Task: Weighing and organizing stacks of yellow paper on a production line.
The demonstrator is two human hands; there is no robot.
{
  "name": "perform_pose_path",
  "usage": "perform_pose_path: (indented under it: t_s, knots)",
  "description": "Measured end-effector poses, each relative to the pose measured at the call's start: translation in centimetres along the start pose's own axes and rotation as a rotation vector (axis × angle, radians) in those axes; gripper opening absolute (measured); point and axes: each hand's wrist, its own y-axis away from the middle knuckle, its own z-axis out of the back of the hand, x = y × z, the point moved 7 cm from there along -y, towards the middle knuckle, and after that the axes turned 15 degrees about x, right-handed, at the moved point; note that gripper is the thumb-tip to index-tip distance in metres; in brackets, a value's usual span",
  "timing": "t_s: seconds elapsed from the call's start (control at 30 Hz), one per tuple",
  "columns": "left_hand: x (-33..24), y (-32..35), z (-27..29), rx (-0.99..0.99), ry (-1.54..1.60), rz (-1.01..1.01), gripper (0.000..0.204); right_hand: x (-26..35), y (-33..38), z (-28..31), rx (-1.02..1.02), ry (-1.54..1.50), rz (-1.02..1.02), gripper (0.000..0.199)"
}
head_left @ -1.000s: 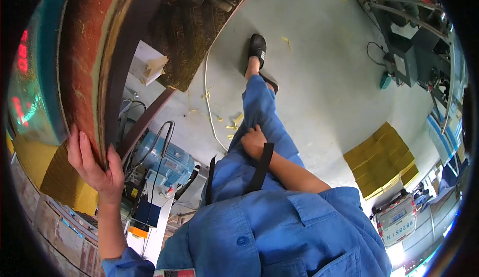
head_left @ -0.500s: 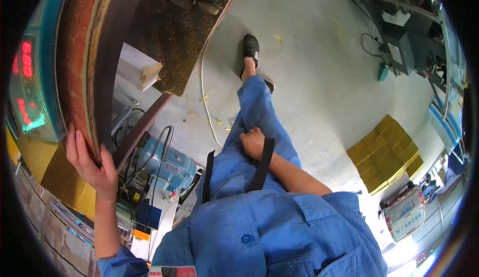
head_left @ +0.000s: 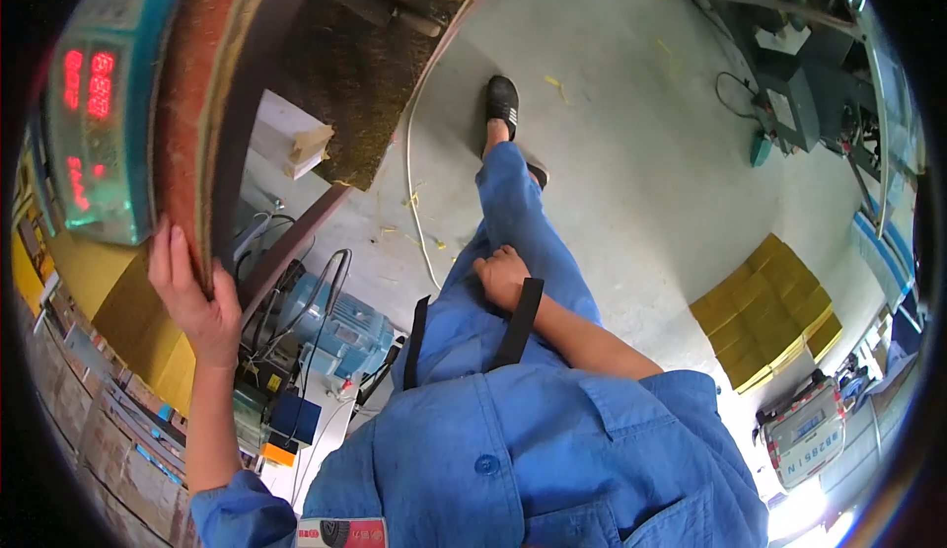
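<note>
We had our left hand (head_left: 202, 316) at the rim of the desk (head_left: 187, 144), its fingers clamped on the worn red edge. Our right hand (head_left: 505, 279) rested on our blue trousers (head_left: 515, 198), fingers curled in; we could not tell whether they pinched the cloth. Just left of the red edge we saw a teal-cased display unit (head_left: 104, 153) with lit red digits. On the other side, lower down, stood a white carton (head_left: 281, 132) with a brown piece at its corner; its contents were hidden from us. Yellow cardboard (head_left: 764, 311) lay on the floor (head_left: 641, 114) to our right.
</note>
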Motion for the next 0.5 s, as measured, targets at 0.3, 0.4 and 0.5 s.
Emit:
perform_pose_path:
  t_s: [0.3, 0.4, 0.5]
  knots:
    - [-0.3, 0.1, 0.6, -0.097, 0.062, -0.021, 0.066, 3.4, -1.7, 2.4, 0.213, 0.099, 0.072, 0.017]
    - [-0.3, -0.1, 0.3, -0.093, 0.095, -0.051, 0.068, 2.8, -2.7, 2.1, 0.259, 0.135, 0.08, 0.019]
    - [-0.4, -0.3, 0.5, -0.077, 0.116, -0.066, 0.067, 0.7, -2.8, 1.1, 0.393, 0.137, -0.01, 0.023]
